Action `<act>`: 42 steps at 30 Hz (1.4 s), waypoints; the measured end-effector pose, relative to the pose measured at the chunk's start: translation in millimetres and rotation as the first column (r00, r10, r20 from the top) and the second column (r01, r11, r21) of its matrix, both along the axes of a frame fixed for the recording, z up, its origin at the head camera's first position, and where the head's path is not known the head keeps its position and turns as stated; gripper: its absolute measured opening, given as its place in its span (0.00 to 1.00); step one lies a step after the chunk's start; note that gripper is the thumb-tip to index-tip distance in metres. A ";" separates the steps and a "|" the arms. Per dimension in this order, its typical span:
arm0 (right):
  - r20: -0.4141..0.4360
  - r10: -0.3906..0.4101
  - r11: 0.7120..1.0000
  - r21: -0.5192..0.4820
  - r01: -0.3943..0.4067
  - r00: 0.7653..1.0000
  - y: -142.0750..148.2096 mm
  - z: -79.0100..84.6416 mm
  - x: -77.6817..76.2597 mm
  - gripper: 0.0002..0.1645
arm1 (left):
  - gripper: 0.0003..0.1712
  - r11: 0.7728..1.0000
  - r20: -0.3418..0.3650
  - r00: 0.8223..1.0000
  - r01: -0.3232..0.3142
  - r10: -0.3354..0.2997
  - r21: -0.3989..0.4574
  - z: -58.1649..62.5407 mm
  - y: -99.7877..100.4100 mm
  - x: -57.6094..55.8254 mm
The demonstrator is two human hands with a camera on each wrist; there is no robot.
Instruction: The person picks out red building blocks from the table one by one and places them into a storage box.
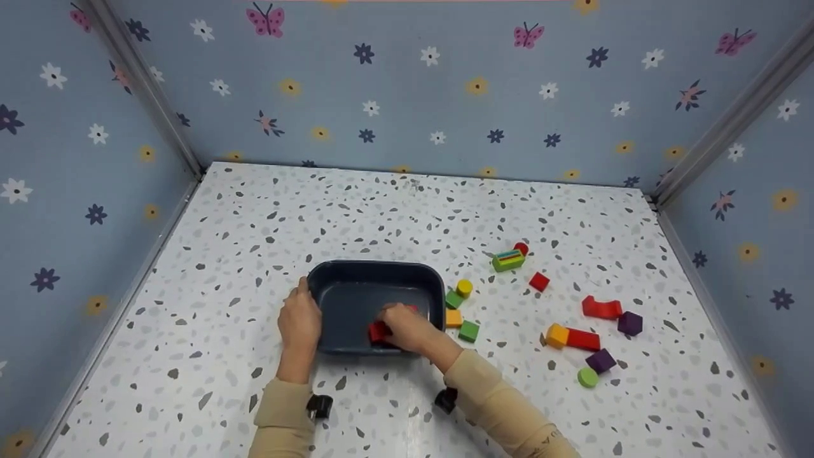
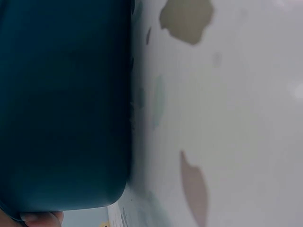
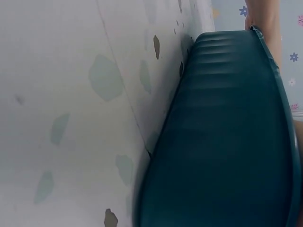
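Note:
A dark blue rectangular tub stands on the speckled table. My left hand grips its left rim, and in the left wrist view fingertips curl at the rim of the tub. Reaching over the near right side, my right hand is inside the tub and holds a red block near the tub floor. A bit of red also shows just behind this hand; its shape is mostly hidden. The right wrist view shows only the tub's outer wall, with the right fingers out of sight.
Right beside the tub lie a yellow cylinder, green blocks and an orange block. Farther right are a striped green block, a red cube, a red arch, purple blocks and a light green cylinder. Flowered walls enclose the table.

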State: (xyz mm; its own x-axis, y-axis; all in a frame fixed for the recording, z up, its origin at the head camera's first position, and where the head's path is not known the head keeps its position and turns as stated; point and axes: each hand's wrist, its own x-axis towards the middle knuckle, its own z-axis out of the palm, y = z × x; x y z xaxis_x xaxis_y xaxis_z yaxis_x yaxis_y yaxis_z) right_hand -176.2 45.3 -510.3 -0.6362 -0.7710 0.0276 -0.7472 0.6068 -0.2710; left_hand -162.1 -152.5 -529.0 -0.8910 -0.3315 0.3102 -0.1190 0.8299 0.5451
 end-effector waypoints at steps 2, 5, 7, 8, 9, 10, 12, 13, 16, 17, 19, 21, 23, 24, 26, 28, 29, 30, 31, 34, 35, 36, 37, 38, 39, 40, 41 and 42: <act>0.007 0.004 1.000 0.011 -0.004 1.000 -0.8 -0.4 -0.3 0.09 | 0.17 1.000 0.002 1.000 -0.004 0.004 0.001 0.2 -0.1 0.0; 0.007 0.009 1.000 0.020 -0.009 1.000 -1.6 -0.8 -0.7 0.09 | 0.17 1.000 0.003 1.000 -0.004 0.004 0.003 1.0 -0.1 -0.1; 0.008 0.011 1.000 0.029 -0.011 1.000 -1.9 -0.6 -0.8 0.09 | 0.18 1.000 0.000 1.000 -0.002 0.002 0.003 1.0 -0.2 -0.4; 0.012 0.008 0.999 0.034 -0.008 1.000 -2.1 -0.8 -1.0 0.09 | 0.18 1.000 -0.002 1.000 -0.001 0.001 0.002 1.3 -0.1 -0.5; 0.015 0.005 0.999 0.042 -0.005 1.000 -2.2 -0.7 -1.0 0.09 | 0.18 1.000 -0.005 1.000 0.000 0.000 0.002 1.4 0.0 -0.5; 0.020 0.001 0.999 0.049 -0.002 1.000 -2.3 -0.4 -1.0 0.09 | 0.18 1.000 -0.006 1.000 0.000 0.000 0.001 1.3 0.0 -0.6; 0.028 -0.006 0.998 0.063 0.004 1.000 -2.5 0.1 -0.7 0.09 | 0.17 1.000 -0.005 1.000 0.000 0.000 0.003 1.1 0.3 -0.6; 0.029 -0.010 0.997 0.072 0.008 1.000 -2.6 0.3 -0.6 0.09 | 0.17 1.000 -0.004 1.000 -0.002 0.002 0.004 1.2 0.4 -0.4; 0.037 -0.019 0.996 0.086 0.016 0.999 -2.7 1.0 0.1 0.08 | 0.17 1.000 0.004 1.000 -0.003 0.003 0.006 0.9 0.2 -0.2; 0.036 -0.017 0.996 0.086 0.014 0.999 -2.8 0.7 0.1 0.08 | 0.17 1.000 0.000 1.000 -0.001 0.001 0.007 1.0 0.2 0.0; 0.034 -0.008 0.997 0.081 0.006 0.999 -2.8 -0.1 -0.4 0.07 | 0.17 1.000 -0.014 1.000 0.003 -0.003 0.003 0.9 0.1 0.6; 0.030 0.003 0.997 0.070 -0.005 1.000 -2.7 -1.1 -0.9 0.07 | 0.17 1.000 -0.019 1.000 0.007 -0.007 0.001 1.3 0.4 1.0; 0.029 0.014 0.998 0.062 -0.015 0.999 -2.4 -2.4 -1.3 0.08 | 0.17 1.000 -0.019 1.000 0.009 -0.009 0.002 1.7 0.5 1.4; 0.031 0.013 0.998 0.061 -0.015 0.999 -2.1 -2.4 -1.1 0.09 | 0.18 1.000 -0.013 1.000 0.008 -0.008 0.003 1.6 0.5 1.4; 0.038 0.012 0.998 0.058 -0.014 0.999 -1.4 -1.6 -0.5 0.10 | 0.18 1.000 0.004 1.000 0.005 -0.005 0.006 2.0 0.4 1.2; 0.041 0.015 0.998 0.055 -0.018 0.999 -0.5 -0.2 0.2 0.12 | 0.18 1.000 0.010 1.000 0.003 -0.003 0.006 1.7 0.2 1.0; 0.035 0.019 0.998 0.053 -0.021 0.999 0.1 0.7 0.5 0.13 | 0.18 1.000 0.009 1.000 0.002 -0.002 0.006 1.4 0.2 0.8; 0.029 0.025 0.999 0.047 -0.026 0.999 0.7 1.5 0.7 0.13 | 0.18 1.000 0.007 1.000 0.000 0.000 0.007 1.1 0.1 0.7; 0.022 0.032 0.999 0.041 -0.033 0.999 1.4 2.2 0.9 0.14 | 0.18 1.000 0.006 1.000 -0.001 0.001 0.008 0.9 0.1 0.6; 0.003 0.044 0.999 0.011 -0.044 0.999 3.7 3.8 1.7 0.15 | 0.18 1.000 0.002 1.000 -0.005 0.005 0.009 0.7 0.2 0.5; 0.000 0.044 0.999 -0.001 -0.044 0.999 4.6 4.1 2.1 0.15 | 0.18 1.000 0.002 1.000 -0.006 0.006 0.010 0.7 0.1 0.4; 0.001 0.043 0.999 -0.017 -0.043 0.999 5.5 4.3 2.5 0.15 | 0.17 1.000 0.004 1.000 -0.006 0.006 0.011 0.8 0.1 0.3; 0.001 0.039 0.999 -0.033 -0.039 0.999 6.6 4.8 3.0 0.15 | 0.17 1.000 0.006 1.000 -0.006 0.006 0.010 0.9 0.2 0.2; 0.000 0.034 0.998 -0.050 -0.034 0.999 7.6 4.8 3.5 0.15 | 0.17 1.000 0.008 1.000 -0.007 0.006 0.010 1.0 0.3 0.0; 0.000 0.027 0.997 -0.069 -0.027 1.000 8.7 4.9 4.1 0.15 | 0.17 1.000 0.010 1.000 -0.007 0.007 0.010 0.9 0.4 -0.1; -0.003 0.022 0.996 -0.084 -0.022 1.000 9.8 5.2 4.7 0.15 | 0.17 1.000 0.014 1.000 -0.007 0.007 0.010 0.8 0.6 -0.2; -0.006 0.018 0.995 -0.099 -0.018 1.000 11.0 5.5 5.2 0.15 | 0.17 1.000 0.016 1.000 -0.006 0.006 0.011 0.6 0.6 -0.3; -0.013 0.013 0.993 -0.113 -0.014 1.000 12.2 5.7 5.6 0.15 | 0.17 1.000 0.017 1.000 -0.006 0.006 0.010 0.4 0.7 -0.3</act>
